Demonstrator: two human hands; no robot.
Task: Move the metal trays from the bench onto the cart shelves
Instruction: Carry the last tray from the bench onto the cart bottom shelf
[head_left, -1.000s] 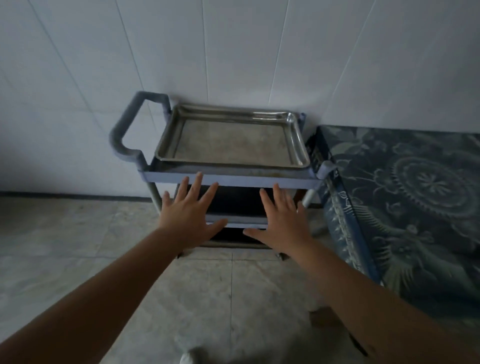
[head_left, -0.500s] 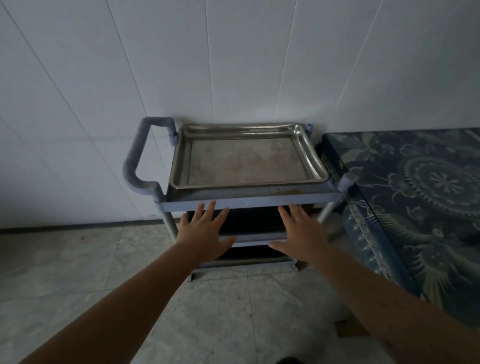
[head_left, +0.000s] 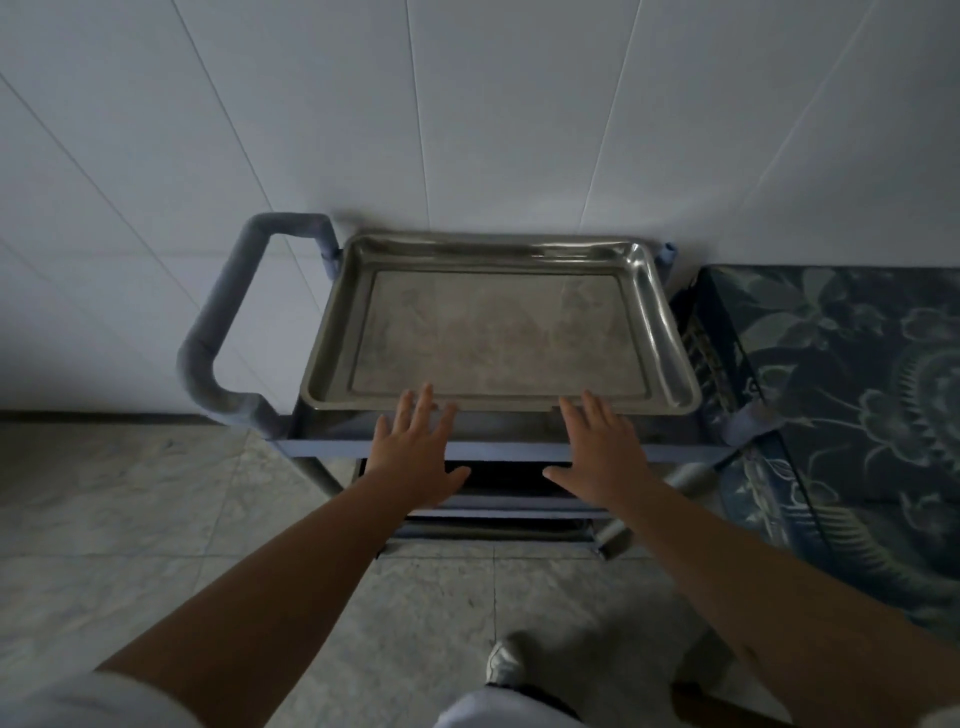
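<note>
Seen from the head camera, a metal tray (head_left: 498, 332) lay flat on the top shelf of a blue cart (head_left: 493, 451) that stood against a white panelled wall (head_left: 467, 104), its tubular handle (head_left: 218, 332) to the left. A bench covered in a blue patterned cloth (head_left: 852, 395) stood just beside the cart on the right; no tray showed on the visible part of it. The left hand (head_left: 415, 452) and the right hand (head_left: 597, 449) were both spread flat, palms down, fingers straight and holding nothing, over the front rail of the cart, fingertips reaching the near rim of the tray; whether they touched the rim could not be told. Another tray edge seemed to show on the lowest shelf, though that area was too dark to be sure. A white shoe (head_left: 504, 665) stood on the tiled floor (head_left: 130, 519) below. The step appeared to be seating the tray squarely; done well, both hands would press evenly on the near rim, so the tray slides straight back without skewing or overhanging the shelf lip.
</note>
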